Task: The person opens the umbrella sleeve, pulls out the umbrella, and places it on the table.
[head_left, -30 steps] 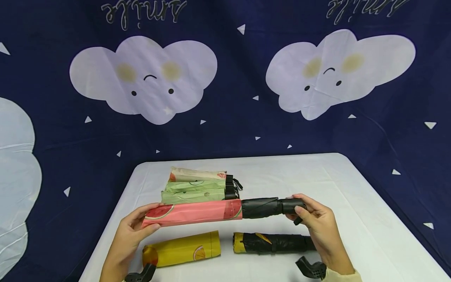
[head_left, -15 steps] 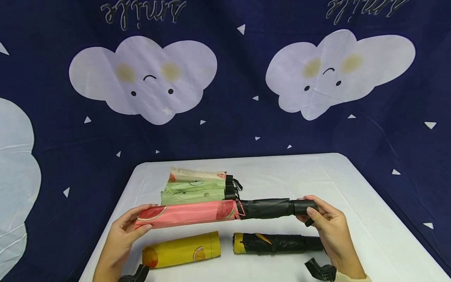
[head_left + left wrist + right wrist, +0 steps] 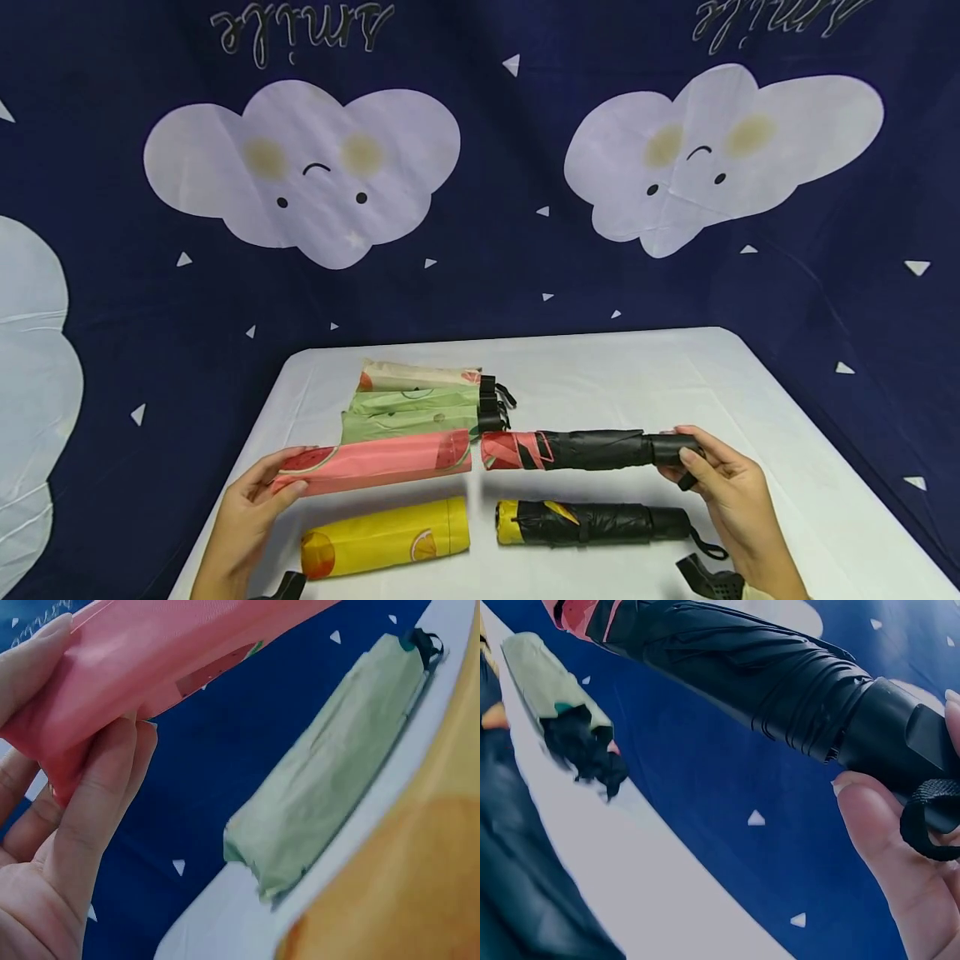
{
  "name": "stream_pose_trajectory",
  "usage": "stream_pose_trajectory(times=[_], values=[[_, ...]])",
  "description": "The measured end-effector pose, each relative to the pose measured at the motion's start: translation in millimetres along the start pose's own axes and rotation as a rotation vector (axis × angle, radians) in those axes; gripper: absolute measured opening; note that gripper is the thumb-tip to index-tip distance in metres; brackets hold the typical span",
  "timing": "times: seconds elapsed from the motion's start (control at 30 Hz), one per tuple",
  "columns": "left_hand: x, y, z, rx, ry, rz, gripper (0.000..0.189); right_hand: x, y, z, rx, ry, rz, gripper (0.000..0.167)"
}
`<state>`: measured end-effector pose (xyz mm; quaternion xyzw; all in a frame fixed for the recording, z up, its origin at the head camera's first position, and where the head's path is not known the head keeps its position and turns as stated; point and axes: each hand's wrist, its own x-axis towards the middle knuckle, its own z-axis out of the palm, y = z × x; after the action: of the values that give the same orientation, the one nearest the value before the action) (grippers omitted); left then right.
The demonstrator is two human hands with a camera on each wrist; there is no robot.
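Observation:
My left hand (image 3: 251,508) pinches the far left end of a pink watermelon-print umbrella sleeve (image 3: 382,462). Between thumb and fingers of my right hand (image 3: 731,483) is the black handle of a folded umbrella (image 3: 596,450), black with a pink tip and a wrist strap. A narrow gap separates the sleeve's mouth from the umbrella's pink end in the head view. Both are held in line above the table. Close up, the left wrist view shows the thumb on top of the pink sleeve (image 3: 172,660) and fingers beneath. The strap (image 3: 922,821) loops by the right thumb.
Nearer the person lie a yellow orange-print sleeve (image 3: 386,537) and a folded black-and-yellow umbrella (image 3: 592,523) with its strap. Behind the pink sleeve, several sleeved umbrellas (image 3: 412,421), green and cream, lie side by side on the white table (image 3: 637,375). A dark blue printed cloth (image 3: 495,300) hangs behind.
My hands have moved apart, the right one rightward with the umbrella, the left one leftward with the sleeve. The umbrella has slid fully out of the pink sleeve, showing its pink tip.

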<state>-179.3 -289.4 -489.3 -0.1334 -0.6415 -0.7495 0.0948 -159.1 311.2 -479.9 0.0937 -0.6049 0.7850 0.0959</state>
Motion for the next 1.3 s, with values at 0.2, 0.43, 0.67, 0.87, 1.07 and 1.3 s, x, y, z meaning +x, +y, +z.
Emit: stream_pose_trajectory(times=[0.2, 0.43, 0.67, 0.87, 1.07, 1.3], values=[[-7.3, -9.4, -7.2, 0.047, 0.087, -0.063, 0.043, -5.6, 11, -16, -0.032, 0.041, 0.050, 0.039], [-16.3, -26.2, -13.4, 0.116, 0.073, -0.148, 0.043, -9.5, 35, -32, -0.044, 0.085, 0.139, 0.040], [-17.7, -31.4, -13.2, 0.402, 0.070, -0.312, 0.047, -2.7, 58, -35, -0.078, 0.051, 0.209, 0.037], [-13.2, -31.9, -16.8, 0.564, -0.018, -0.247, 0.047, 3.3, 66, -36, -0.348, 0.075, 0.299, 0.048], [-11.1, -38.8, -15.0, 0.567, -0.047, -0.222, 0.052, -2.1, 60, -43, -0.616, 0.071, 0.272, 0.054], [-11.3, -40.3, -10.2, 0.648, -0.018, -0.279, 0.054, -3.6, 61, -48, -0.648, 0.024, 0.208, 0.053]])
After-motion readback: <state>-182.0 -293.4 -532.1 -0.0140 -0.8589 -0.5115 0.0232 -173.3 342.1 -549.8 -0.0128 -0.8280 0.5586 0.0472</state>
